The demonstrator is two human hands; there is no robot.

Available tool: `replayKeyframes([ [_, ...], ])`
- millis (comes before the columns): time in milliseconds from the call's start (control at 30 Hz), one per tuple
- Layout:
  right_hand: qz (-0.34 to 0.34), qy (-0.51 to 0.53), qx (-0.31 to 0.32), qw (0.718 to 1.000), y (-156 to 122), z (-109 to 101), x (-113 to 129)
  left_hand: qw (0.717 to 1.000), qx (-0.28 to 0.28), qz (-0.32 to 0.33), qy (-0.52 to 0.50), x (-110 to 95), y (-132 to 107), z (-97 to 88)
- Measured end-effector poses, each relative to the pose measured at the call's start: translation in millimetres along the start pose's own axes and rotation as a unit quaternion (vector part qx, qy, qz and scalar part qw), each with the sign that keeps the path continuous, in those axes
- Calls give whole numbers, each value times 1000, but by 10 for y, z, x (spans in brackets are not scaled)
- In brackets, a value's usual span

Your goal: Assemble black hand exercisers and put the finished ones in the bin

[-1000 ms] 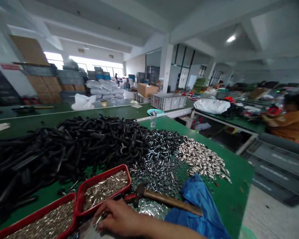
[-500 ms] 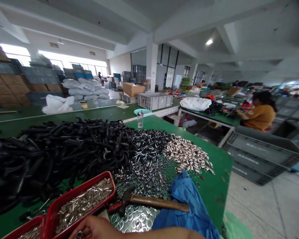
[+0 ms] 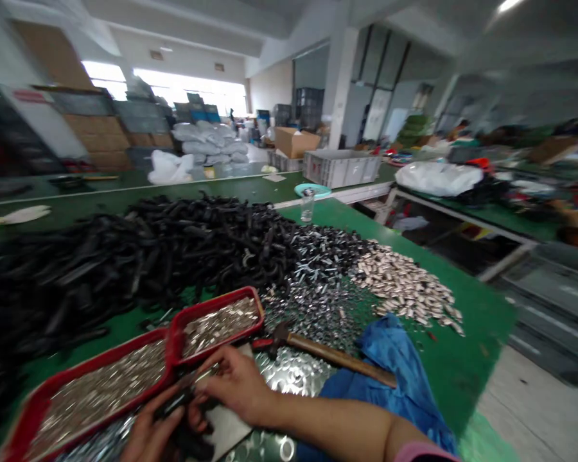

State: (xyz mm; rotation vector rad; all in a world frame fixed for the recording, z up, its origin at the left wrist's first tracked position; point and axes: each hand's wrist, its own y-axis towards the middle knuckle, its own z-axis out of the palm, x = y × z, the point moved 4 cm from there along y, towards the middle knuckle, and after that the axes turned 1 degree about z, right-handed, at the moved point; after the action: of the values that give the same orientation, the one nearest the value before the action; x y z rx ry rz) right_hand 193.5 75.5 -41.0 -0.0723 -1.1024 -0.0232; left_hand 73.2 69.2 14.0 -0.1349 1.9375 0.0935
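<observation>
Newly in view, left hand [image 3: 149, 427] joins right hand [image 3: 243, 386].
Left grips black part [image 3: 172, 403]; right pinches metal piece [image 3: 206, 373] close by, contact blurred, near red trays [image 3: 175, 341]: both parts now brought together.

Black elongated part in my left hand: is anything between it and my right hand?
Nothing visible blocks it: your right hand sits beside the black elongated part in your left hand. A small silvery bit shows there, too blurred to tell whether it is separate. The farther red rectangular tray lies beyond.
</observation>
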Motion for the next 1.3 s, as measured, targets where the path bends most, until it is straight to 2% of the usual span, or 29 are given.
replayKeyframes([
  [67, 27, 16, 63, 998, -110, 70, 100, 999, 26, -26, -25, 142, -10, -42],
  [100, 22, -4, 62, 998, -123, 48, 166, 995, 61, -43, -61, 221, -22, -43],
  [167, 2, -86, 58, 995, -81, -24, 280, 948, 223, -100, -205, 345, -102, 53],
  [233, 24, -108, 106, 988, -32, -38, 317, 894, 326, -131, -276, 383, -218, 125],
  [267, 37, -110, 126, 985, -25, -29, 322, 878, 353, -142, -290, 385, -271, 150],
  [367, 61, -133, 166, 975, -73, 33, 335, 859, 374, -169, -307, 369, -361, 186],
  [433, 34, -203, 176, 963, -126, 24, 406, 876, 352, -167, -285, 372, -336, 156],
  [500, -24, -305, 155, 939, -173, -120, 563, 909, 291, -140, -263, 374, -236, 55],
  [533, -60, -362, 130, 921, -190, -255, 672, 922, 252, -126, -264, 373, -171, -17],
  [600, -118, -479, 66, 867, -197, -620, 907, 931, 188, -114, -291, 369, -44, -154],
  [667, -138, -600, 5, 788, -146, -1014, 1099, 926, 159, -115, -322, 363, 53, -220],
  [733, -122, -707, -2, 697, -32, -1292, 1178, 922, 158, -111, -337, 346, 102, -175],
  [800, -94, -780, 32, 618, 124, -1403, 1153, 919, 172, -108, -337, 325, 98, -33],
  [833, -83, -801, 50, 591, 205, -1405, 1122, 919, 180, -108, -335, 317, 82, 53],
  [867, -76, -814, 62, 573, 282, -1386, 1092, 919, 185, -110, -332, 311, 62, 134],
  [933, -72, -823, 72, 559, 404, -1326, 1058, 919, 184, -112, -330, 303, 29, 243],
  [1067, -80, -824, 62, 557, 431, -1277, 1138, 918, 156, -104, -349, 303, 20, 195],
  [1133, -103, -811, 28, 575, 348, -1251, 1215, 927, 143, -90, -334, 301, 33, 114],
  [1167, -117, -787, 5, 606, 290, -1213, 1242, 936, 136, -79, -314, 294, 41, 83],
  [1200, -126, -743, -15, 657, 226, -1155, 1245, 947, 131, -63, -286, 280, 49, 64],
  [1233, -120, -678, -24, 725, 161, -1075, 1214, 958, 126, -44, -255, 259, 57, 58],
  [1300, -59, -494, -1, 867, 42, -842, 1038, 974, 118, 4, -192, 196, 64, 82],
])
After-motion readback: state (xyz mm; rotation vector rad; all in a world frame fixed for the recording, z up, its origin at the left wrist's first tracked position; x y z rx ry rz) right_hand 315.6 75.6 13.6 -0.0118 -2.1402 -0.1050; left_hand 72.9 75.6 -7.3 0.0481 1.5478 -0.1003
